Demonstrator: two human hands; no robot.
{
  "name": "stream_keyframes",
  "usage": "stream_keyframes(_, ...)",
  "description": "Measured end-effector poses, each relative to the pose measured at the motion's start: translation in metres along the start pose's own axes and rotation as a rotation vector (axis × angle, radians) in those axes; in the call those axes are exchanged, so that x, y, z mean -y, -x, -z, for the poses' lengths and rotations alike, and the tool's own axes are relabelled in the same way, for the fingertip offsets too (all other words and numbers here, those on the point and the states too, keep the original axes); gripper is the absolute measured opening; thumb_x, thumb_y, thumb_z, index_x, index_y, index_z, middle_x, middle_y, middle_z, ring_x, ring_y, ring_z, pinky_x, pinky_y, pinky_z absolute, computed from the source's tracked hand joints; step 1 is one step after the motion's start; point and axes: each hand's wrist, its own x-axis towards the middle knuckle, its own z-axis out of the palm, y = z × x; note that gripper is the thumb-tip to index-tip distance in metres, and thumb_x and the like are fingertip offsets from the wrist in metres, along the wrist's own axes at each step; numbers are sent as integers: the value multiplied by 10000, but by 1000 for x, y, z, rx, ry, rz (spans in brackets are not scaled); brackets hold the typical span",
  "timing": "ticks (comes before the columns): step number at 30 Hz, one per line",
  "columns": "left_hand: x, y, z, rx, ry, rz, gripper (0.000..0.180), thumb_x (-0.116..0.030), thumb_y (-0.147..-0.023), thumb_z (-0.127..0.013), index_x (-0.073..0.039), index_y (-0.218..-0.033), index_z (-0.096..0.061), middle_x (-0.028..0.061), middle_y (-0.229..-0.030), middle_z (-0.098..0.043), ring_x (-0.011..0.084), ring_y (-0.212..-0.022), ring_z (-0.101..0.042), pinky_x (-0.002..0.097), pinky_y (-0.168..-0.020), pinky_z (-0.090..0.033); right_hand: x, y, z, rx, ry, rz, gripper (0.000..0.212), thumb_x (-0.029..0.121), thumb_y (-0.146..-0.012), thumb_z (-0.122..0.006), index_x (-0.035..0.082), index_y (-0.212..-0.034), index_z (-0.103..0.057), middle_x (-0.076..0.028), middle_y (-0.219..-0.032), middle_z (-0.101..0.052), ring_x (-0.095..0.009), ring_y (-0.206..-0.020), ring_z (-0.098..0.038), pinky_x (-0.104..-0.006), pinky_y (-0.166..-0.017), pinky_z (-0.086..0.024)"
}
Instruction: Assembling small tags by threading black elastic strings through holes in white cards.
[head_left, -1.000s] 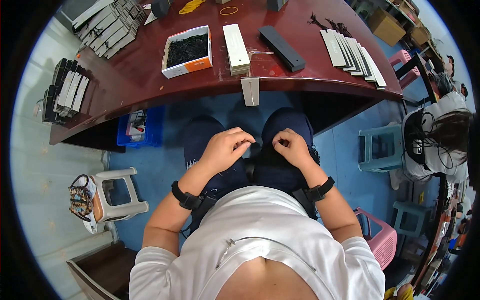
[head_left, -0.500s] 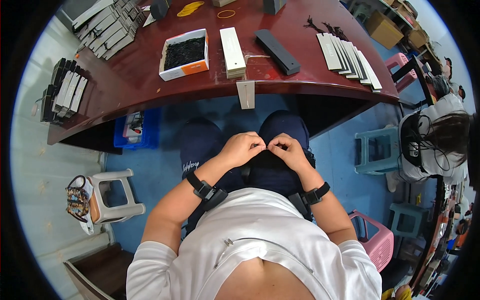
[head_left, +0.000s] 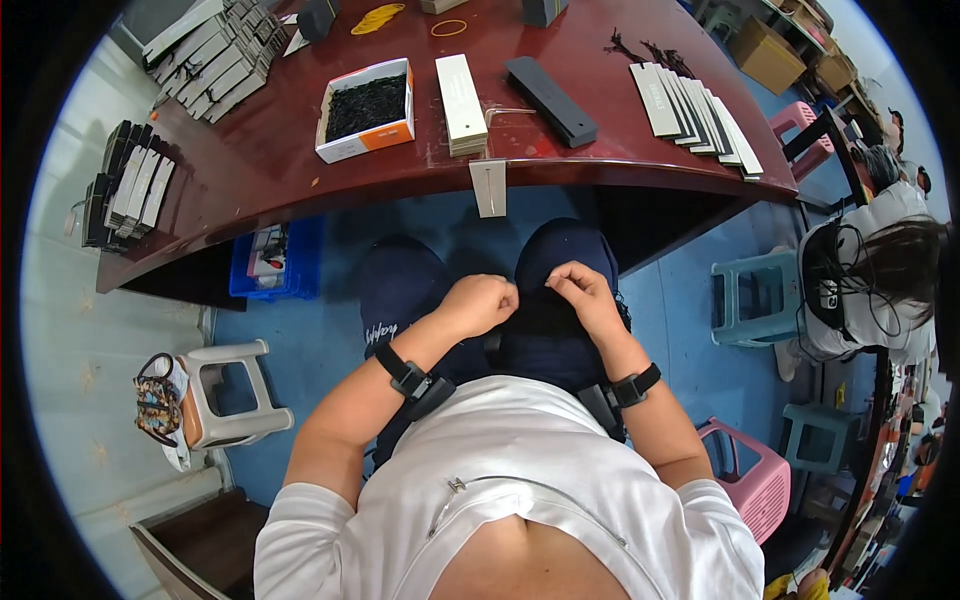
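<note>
Above my lap, in front of the dark trousers, my left hand [head_left: 482,303] is closed with its fingers curled inward. A short gap separates it from my right hand [head_left: 583,292], whose thumb and fingers are pinched together. Whatever either hand may hold is too small or dark to make out against the trousers. Beyond my hands, a small pale card [head_left: 489,188] with a thin line down it stands out from the table's front edge. Behind it lie a stack of white card strips [head_left: 461,105] and a dark grey strip stack [head_left: 552,103].
An orange-and-white box [head_left: 365,143] of black strings stands on the dark red table [head_left: 260,165]. Fanned tags [head_left: 690,115] lie at the right, bundled strips [head_left: 215,55] at the far left. Stools [head_left: 750,300] flank me; a person [head_left: 870,270] sits at the right.
My hands have come apart from their meeting point above my lap. The left fingers have curled in more, and the right hand has moved slightly up and to the right.
</note>
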Motion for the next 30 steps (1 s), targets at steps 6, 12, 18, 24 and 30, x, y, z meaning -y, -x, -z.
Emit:
stream_keyframes(6, -5, -8, 23, -171, -131, 41, 215, -136, -782, -662, -42, -976, -668, 125, -953, -628, 260, -795, -645, 369, -728, -507, -1, -10, 0, -5, -124, -84, 92, 109, -887, -608, 28, -913, -643, 7, -870, -629, -76, -855, -564, -223, -819, -427)
stream_keyframes(12, -7, -41, -3, 93, 423, -118, 178, -172, -905, -594, 1, -897, -633, 10, -691, -600, 76, -654, -531, 232, -599, -438, 9, 1, 13, -5, -31, 23, 91, 100, -871, -628, 16, -865, -661, -25, -876, -627, -103, -845, -582, -243, -781, -452)
stream_keyframes(18, -14, -11, 26, 56, 482, 83, 147, -120, -883, -586, -4, -857, -672, 6, -637, -573, 67, -593, -508, 220, -548, -405, -2, -2, 0, 217, -43, 49, 81, 91, -872, -595, 19, -866, -630, -18, -806, -633, -95, -712, -577, -244, -694, -468)
stream_keyframes(24, -22, 4, 54, -97, 410, 72, 124, -114, -863, -622, -8, -835, -678, -20, -583, -536, 39, -530, -462, 203, -495, -351, 27, 13, 29, 28, 429, 369, 107, 154, -828, -621, 48, -836, -622, -87, -677, -617, -224, -597, -585, -325, -630, -449)
stream_keyframes(30, -3, 52, 96, -261, 432, 152, 102, -76, -818, -656, -9, -743, -633, -16, -614, -552, 37, -547, -467, 194, -506, -347, 39, 24, 51, -165, 385, 356, 149, 171, -857, -622, 27, -823, -601, -76, -657, -586, -177, -589, -549, -295, -596, -426)
